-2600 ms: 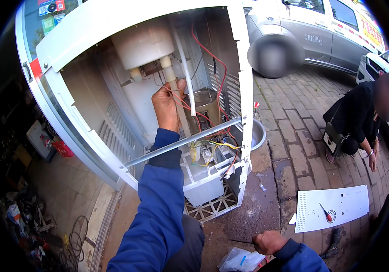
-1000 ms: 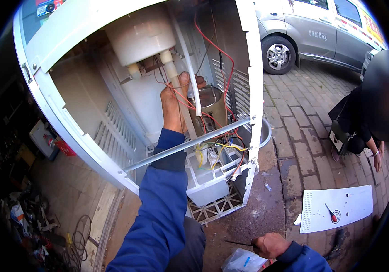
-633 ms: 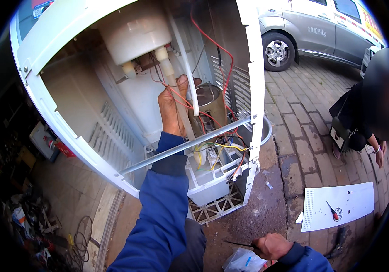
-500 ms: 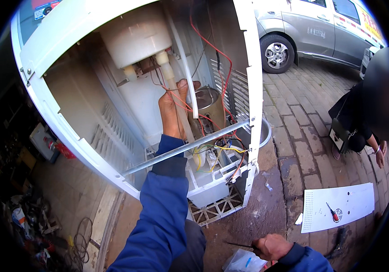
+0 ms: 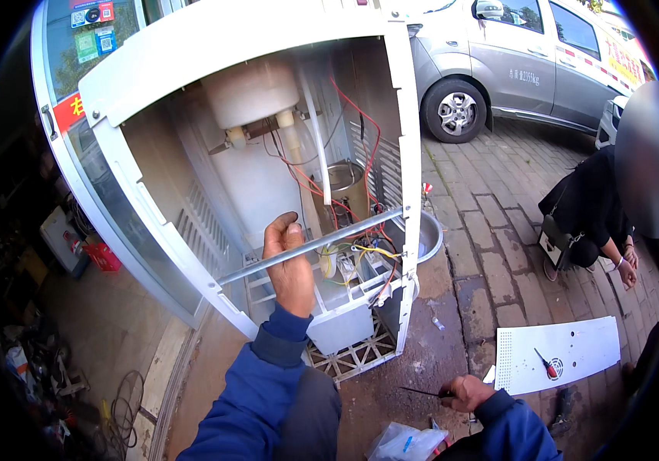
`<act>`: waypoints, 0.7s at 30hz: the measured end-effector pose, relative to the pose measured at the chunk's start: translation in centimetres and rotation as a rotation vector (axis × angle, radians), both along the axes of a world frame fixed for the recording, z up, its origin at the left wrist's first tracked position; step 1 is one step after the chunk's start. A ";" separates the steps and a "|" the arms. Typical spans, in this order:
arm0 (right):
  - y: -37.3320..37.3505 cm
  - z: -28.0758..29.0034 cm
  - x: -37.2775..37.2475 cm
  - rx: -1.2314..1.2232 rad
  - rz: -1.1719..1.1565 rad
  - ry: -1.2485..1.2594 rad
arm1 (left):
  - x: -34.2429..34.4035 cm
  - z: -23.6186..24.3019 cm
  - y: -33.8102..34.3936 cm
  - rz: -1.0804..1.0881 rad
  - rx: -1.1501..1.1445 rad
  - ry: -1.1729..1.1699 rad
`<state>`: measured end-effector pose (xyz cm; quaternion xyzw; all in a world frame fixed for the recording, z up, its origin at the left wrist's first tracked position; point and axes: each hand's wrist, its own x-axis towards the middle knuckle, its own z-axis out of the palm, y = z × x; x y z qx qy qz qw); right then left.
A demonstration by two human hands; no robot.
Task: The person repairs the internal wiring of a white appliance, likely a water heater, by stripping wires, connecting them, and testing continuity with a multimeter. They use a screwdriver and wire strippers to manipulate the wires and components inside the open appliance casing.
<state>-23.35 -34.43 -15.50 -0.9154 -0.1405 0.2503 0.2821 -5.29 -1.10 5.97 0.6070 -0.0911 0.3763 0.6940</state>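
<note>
My left hand (image 5: 291, 269) is at the metal crossbar (image 5: 345, 235) of an opened white cabinet (image 5: 141, 192), thumb and forefinger pinched together. Whatever may be between them is too small to make out. Behind the hand, inside the cabinet, a round white tank (image 5: 251, 100) hangs above a metal cylinder (image 5: 347, 184). Red wires (image 5: 375, 131) and yellow wires (image 5: 375, 250) run loosely around the cylinder and the lower parts. Low at the right, my right hand (image 5: 468, 394) is closed around a thin dark screwdriver-like tool (image 5: 420, 392), its shaft pointing left.
A clear plastic bag (image 5: 408, 443) lies below my right hand. On the paving, a white perforated panel (image 5: 518, 361) carries a red-handled screwdriver (image 5: 551, 369). A person (image 5: 591, 207) crouches at the right. Behind stand a metal basin (image 5: 431, 234) and a grey van (image 5: 521, 77).
My left hand has come down and out from beside the metal cylinder to the crossbar. My right hand still holds its tool, slightly higher. The whole view has shifted.
</note>
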 end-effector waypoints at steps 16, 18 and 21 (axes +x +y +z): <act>-10.2 -19.5 -14.6 0.252 -0.312 0.684 | -2.0 -3.6 1.0 -0.165 0.631 0.246; -10.3 -21.1 -15.9 0.265 -0.324 0.654 | -1.9 -3.2 0.7 -0.078 0.610 0.198; -11.0 -23.1 -17.1 0.268 -0.332 0.567 | -1.5 -3.7 1.2 0.039 0.580 0.203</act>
